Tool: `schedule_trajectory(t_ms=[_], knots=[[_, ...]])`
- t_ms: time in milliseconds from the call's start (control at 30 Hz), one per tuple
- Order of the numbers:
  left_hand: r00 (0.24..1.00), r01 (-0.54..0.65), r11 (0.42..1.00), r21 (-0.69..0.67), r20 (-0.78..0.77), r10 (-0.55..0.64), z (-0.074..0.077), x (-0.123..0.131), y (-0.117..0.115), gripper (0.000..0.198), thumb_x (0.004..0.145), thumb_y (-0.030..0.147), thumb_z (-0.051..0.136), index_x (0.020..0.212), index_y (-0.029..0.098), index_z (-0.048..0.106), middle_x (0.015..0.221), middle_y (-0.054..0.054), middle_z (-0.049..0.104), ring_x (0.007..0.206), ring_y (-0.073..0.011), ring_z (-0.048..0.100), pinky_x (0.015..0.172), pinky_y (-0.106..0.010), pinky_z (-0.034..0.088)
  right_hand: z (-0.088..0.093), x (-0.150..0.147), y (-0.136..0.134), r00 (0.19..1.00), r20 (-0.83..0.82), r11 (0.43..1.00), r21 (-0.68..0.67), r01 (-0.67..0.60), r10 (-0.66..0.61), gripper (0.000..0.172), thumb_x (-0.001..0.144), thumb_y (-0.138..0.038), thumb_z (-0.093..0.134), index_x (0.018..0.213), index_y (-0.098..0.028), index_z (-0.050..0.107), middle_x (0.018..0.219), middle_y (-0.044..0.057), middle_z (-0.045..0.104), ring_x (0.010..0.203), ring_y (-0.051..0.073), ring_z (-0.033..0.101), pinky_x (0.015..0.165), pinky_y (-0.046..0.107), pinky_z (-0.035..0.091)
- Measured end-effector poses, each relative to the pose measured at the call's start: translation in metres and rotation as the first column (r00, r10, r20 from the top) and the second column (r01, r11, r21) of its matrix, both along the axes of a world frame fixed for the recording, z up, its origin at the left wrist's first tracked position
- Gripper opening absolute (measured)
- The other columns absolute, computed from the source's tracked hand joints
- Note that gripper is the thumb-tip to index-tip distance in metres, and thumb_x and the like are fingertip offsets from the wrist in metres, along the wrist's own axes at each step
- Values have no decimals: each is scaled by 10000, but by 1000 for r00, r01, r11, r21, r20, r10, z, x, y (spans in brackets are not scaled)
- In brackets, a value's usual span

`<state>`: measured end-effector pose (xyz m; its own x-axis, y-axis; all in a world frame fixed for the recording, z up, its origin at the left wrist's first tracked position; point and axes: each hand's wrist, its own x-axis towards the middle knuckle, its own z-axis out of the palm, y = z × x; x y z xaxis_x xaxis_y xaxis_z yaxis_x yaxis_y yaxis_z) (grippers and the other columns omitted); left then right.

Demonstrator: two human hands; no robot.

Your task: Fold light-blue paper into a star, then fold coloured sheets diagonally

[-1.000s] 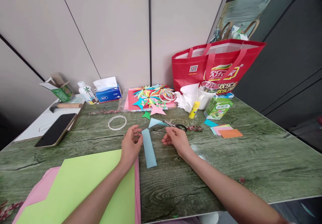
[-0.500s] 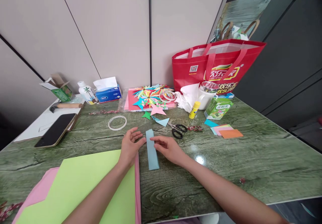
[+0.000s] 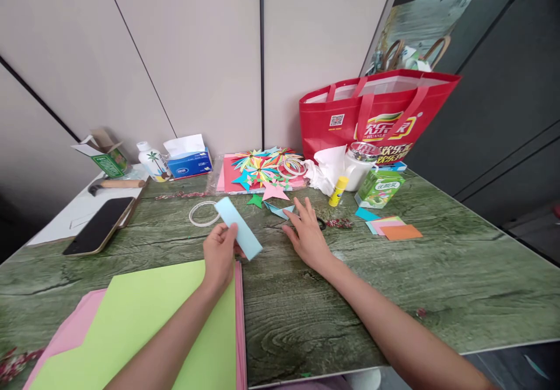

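My left hand (image 3: 220, 254) is closed on a folded light blue paper strip (image 3: 238, 227), lifted off the green wood-grain table (image 3: 437, 273) and tilted up to the left. My right hand (image 3: 307, 235) lies flat with fingers spread, over the black scissors (image 3: 322, 223), which it mostly hides. Just beyond its fingertips lies a light blue paper triangle (image 3: 282, 210). A clear tape ring (image 3: 202, 213) sits behind the strip.
Lime green (image 3: 144, 320) and pink sheets lie at the near left. A phone (image 3: 97, 226), tissue box (image 3: 189, 161), colourful paper stars (image 3: 262, 171), glue stick (image 3: 338, 191), green carton (image 3: 380, 188), small coloured paper pieces (image 3: 391, 227) and a red bag (image 3: 376, 112) stand further back.
My left hand has picked the blue strip up off the table and raised it leftward. My right hand has let go of it and moved right, flat over the scissors.
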<state>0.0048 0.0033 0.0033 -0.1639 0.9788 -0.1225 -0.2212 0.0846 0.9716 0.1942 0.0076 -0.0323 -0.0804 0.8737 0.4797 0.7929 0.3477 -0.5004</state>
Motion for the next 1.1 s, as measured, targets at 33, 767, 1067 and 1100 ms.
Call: schedule_trajectory(t_ms=[33,767,1067,1100], knots=[[998,-67,998,12,22,67,0,-2,2,255,640,373,651,751,180,525,435,91,490,332,-74,415,328,-185,338,-2,2,2,993,114,1000,-1,14,-14,390,879,-303,406,1245,-185,475,1420,127,297,1347,317,41,1010,608,171],[998,-65,998,-4,25,65,-10,0,-1,281,691,391,589,864,214,455,523,73,560,331,-81,436,303,-176,299,-6,-9,-4,979,49,980,15,-198,197,237,854,-170,429,944,-180,648,1014,122,591,956,223,560,881,435,432],[991,-125,992,-17,53,126,-12,1,1,267,673,378,602,840,206,483,434,98,457,315,-82,408,318,-179,323,0,-17,-14,940,-113,945,-6,-326,323,212,835,-122,457,933,-137,645,945,111,617,888,193,566,796,318,469],[991,-120,993,-21,54,121,-13,1,2,267,668,378,605,829,204,482,433,96,455,318,-88,420,314,-178,315,-2,-15,-12,973,-30,974,-13,-228,228,240,825,-93,445,964,-115,640,985,139,598,932,218,541,817,344,457]])
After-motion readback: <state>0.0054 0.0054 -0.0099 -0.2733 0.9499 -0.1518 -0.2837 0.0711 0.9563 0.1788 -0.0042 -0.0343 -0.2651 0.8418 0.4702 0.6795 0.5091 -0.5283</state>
